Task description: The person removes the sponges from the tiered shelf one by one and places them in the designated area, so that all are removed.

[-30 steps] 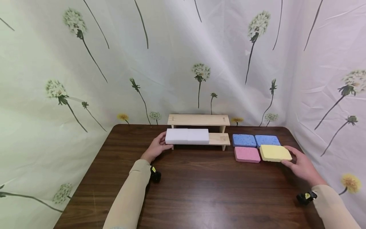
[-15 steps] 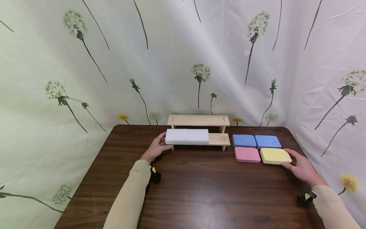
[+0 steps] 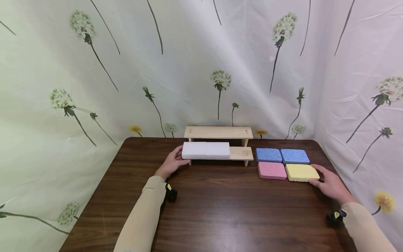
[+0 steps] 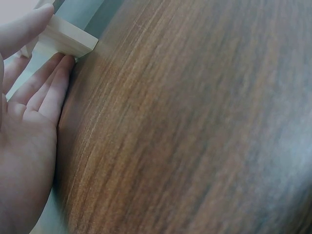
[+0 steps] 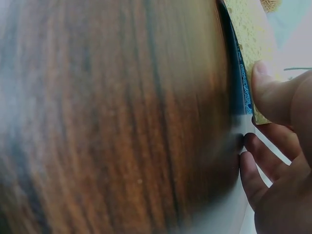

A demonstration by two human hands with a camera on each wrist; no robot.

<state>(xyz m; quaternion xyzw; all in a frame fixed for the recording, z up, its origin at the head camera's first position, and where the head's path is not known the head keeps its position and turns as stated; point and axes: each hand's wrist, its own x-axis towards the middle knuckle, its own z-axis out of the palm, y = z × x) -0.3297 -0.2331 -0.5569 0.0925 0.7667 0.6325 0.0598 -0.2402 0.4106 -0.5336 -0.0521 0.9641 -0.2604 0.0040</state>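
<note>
My left hand [image 3: 171,163] holds the left end of a small two-tier wooden shelf [image 3: 241,153], thumb in front by the leg. In the left wrist view its fingers [image 4: 48,92] lie beside the wooden leg [image 4: 73,40]. White foam blocks [image 3: 206,150], end to end, lie on the lower tier. My right hand [image 3: 330,182] pinches the right end of a yellow sponge [image 3: 302,173]. That sponge lies beside a pink sponge [image 3: 272,170], in front of two blue sponges [image 3: 269,155]. In the right wrist view the thumb presses on the yellow sponge [image 5: 243,34].
All this stands on a dark wood-grain table [image 3: 214,210]. The upper tier [image 3: 218,132] of the shelf rises behind the white blocks. A pale curtain [image 3: 189,70] printed with dandelions hangs behind the table and along its right side.
The yellow sponge has come down from overlapping the blue one to lie in front of it, then shifted slightly left toward the pink one with my right hand. My left hand stays put.
</note>
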